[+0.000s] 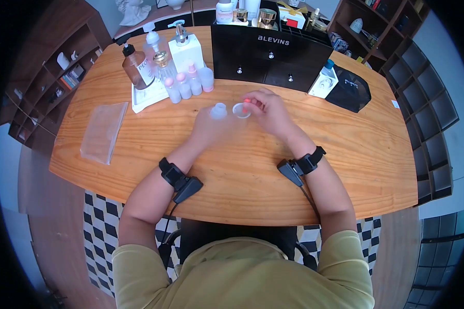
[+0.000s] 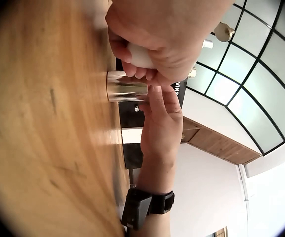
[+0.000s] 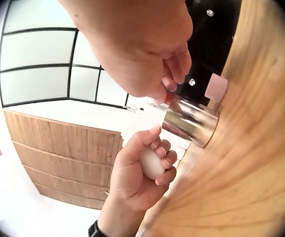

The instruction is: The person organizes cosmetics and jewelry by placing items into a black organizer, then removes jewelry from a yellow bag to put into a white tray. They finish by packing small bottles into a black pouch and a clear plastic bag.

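My left hand (image 1: 206,126) grips a small translucent white bottle (image 1: 218,111), its uncapped neck upward; the fingers curl round the bottle's body (image 3: 151,163). Beside it a clear, shiny-walled cup (image 1: 238,114) stands on the table. My right hand (image 1: 272,114) pinches a small red piece (image 3: 169,98) between thumb and fingers, right at the cup's rim. Much of that piece is hidden by the fingertips. A pale pink cap (image 3: 216,88) sits on the table just past the cup in the right wrist view.
At the back left, small pink-capped bottles (image 1: 182,85) and pump bottles (image 1: 185,51) stand at a white tray (image 1: 142,102). A black drawer box (image 1: 263,56) is behind the hands. A white box (image 1: 323,84) and black pouch (image 1: 349,88) are right; a clear pouch (image 1: 104,133) lies left.
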Motion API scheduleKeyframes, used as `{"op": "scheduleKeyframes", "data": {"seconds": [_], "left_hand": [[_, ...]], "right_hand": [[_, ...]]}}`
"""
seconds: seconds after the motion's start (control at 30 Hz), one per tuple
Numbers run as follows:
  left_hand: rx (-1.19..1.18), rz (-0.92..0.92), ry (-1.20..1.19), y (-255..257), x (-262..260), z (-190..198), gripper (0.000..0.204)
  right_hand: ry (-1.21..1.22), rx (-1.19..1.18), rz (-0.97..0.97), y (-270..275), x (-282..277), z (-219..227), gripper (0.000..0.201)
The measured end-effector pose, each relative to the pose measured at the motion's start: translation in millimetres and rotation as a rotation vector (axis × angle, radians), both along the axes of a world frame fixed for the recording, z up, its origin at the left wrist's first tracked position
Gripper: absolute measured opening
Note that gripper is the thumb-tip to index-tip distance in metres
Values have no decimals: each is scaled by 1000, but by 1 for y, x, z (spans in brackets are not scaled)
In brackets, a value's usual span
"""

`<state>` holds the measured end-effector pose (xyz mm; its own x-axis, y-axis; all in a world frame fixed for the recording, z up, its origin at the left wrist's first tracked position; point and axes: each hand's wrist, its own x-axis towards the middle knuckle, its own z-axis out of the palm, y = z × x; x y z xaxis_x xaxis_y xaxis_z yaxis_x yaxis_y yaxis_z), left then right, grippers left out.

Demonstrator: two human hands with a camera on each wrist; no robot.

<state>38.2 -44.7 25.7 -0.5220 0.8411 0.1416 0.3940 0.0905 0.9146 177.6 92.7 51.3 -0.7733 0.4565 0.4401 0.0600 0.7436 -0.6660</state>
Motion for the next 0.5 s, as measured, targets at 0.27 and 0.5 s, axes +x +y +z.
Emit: {"op": "scheduleKeyframes", "data": {"seconds": [0.27,0.5], "left_hand": [[-40,-18,87,-4,5,11,30],[-3,-29,113,-5,11,16,30]], "right_hand": [[48,-339,-42,3,9,9,13],[60,-301,-66,1,8,6,10]]}}
